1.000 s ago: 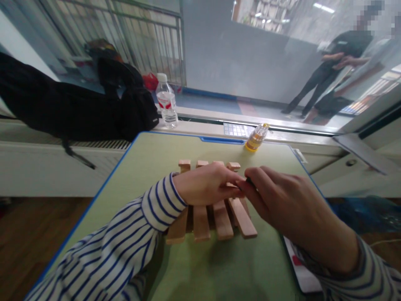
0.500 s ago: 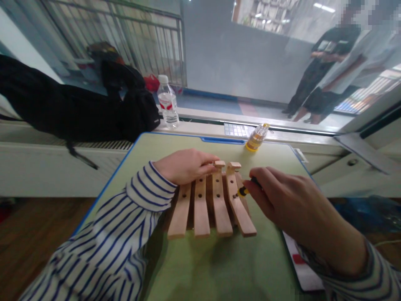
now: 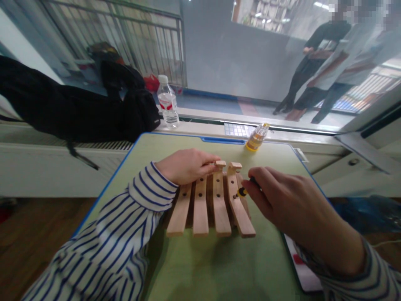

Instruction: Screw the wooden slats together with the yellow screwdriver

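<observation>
A small rack of several pale wooden slats (image 3: 216,207) with drilled holes lies on the green desk (image 3: 200,267). My left hand (image 3: 186,165) rests on the far left end of the slats, fingers curled over them and pressing down. My right hand (image 3: 291,200) is closed round a small screwdriver with a yellow and black handle (image 3: 242,192), its tip at the rightmost slat. Both sleeves are white with blue stripes.
A small amber bottle (image 3: 257,138) stands at the desk's far edge. A clear water bottle (image 3: 167,102) and a black bag (image 3: 78,104) sit on the sill behind. Two people (image 3: 326,67) stand beyond the window. A white sheet (image 3: 300,267) lies at the desk's right edge.
My left hand drew back from the middle of the slats to their far left end, uncovering the drilled holes. My right hand shifted slightly, and the screwdriver handle came into view.
</observation>
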`<state>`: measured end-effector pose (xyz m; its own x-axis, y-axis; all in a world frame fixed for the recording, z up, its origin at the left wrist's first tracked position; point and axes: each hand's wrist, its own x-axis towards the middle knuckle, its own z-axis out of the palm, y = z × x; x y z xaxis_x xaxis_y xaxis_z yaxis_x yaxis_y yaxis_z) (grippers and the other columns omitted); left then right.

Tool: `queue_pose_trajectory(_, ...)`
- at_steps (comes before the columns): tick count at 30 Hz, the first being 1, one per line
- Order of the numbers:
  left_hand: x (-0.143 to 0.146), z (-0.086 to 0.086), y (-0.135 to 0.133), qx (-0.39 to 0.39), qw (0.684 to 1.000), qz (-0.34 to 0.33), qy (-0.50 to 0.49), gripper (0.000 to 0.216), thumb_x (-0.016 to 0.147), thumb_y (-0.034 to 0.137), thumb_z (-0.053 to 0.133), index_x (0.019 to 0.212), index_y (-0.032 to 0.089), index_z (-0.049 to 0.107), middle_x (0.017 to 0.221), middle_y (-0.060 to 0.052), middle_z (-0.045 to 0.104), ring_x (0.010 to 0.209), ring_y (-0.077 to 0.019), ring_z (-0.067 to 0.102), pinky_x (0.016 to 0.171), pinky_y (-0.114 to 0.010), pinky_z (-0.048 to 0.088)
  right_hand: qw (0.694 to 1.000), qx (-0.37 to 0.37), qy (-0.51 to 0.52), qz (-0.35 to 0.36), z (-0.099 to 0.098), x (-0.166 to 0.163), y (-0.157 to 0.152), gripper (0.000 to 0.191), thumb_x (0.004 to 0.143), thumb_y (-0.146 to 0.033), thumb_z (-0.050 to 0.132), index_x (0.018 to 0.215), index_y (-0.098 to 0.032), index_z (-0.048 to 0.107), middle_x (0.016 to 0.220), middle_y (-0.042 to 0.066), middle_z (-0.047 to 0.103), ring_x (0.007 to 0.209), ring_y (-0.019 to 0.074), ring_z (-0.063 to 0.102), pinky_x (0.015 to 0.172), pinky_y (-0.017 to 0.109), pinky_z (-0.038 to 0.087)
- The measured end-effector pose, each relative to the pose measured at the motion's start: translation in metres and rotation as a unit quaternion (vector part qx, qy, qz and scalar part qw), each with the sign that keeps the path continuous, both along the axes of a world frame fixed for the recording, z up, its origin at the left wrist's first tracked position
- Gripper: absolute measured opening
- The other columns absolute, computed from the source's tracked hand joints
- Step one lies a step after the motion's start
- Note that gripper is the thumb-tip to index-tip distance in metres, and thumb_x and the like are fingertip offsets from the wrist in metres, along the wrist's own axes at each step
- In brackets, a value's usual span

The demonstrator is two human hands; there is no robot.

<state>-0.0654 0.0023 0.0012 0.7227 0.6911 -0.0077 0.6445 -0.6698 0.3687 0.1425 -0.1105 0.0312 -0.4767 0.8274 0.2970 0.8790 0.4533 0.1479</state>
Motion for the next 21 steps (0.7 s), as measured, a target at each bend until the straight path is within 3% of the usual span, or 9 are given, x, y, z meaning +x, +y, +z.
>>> queue_pose_trajectory(13, 0.000, 0.002, 0.001, 0.008, 1.000, -0.018, 0.022, 0.035, 0.090, 0.038, 0.038, 0.120, 0.029, 0.054, 0.109, -0.002, 0.065, 0.096, -0.0177, 0.060, 0.081, -0.026, 0.041, 1.000, -0.017, 0.018, -0.002, -0.002, 0.002, 0.008, 0.022, 0.092, -0.037, 0.032, 0.083, -0.022, 0.044, 0.066, -0.003, 0.053, 0.049, 0.0121, 0.046, 0.047, 0.028, 0.018)
queue_pose_trajectory(18, 0.005, 0.020, -0.014, 0.090, 0.989, -0.026, -0.114, 0.033, 0.086, 0.036, 0.050, 0.108, 0.016, 0.062, 0.109, -0.008, 0.063, 0.101, -0.0184, 0.056, 0.088, -0.028, 0.039, 1.000, -0.028, 0.006, 0.002, 0.001, 0.002, 0.008, 0.022, 0.092, -0.037, 0.032, 0.080, -0.022, 0.042, 0.064, -0.003, 0.052, 0.049, 0.0122, 0.045, 0.047, 0.028, 0.018)
queue_pose_trajectory(21, 0.016, 0.025, -0.028, -0.013, 0.981, -0.096, -0.168, 0.027, 0.084, 0.035, 0.054, 0.102, 0.019, 0.065, 0.091, -0.003, 0.067, 0.080, -0.0121, 0.059, 0.072, -0.022, 0.042, 1.000, -0.022, 0.006, 0.007, 0.002, 0.002, 0.009, 0.021, 0.092, -0.037, 0.033, 0.080, -0.022, 0.043, 0.065, -0.003, 0.052, 0.048, 0.0122, 0.045, 0.047, 0.028, 0.018)
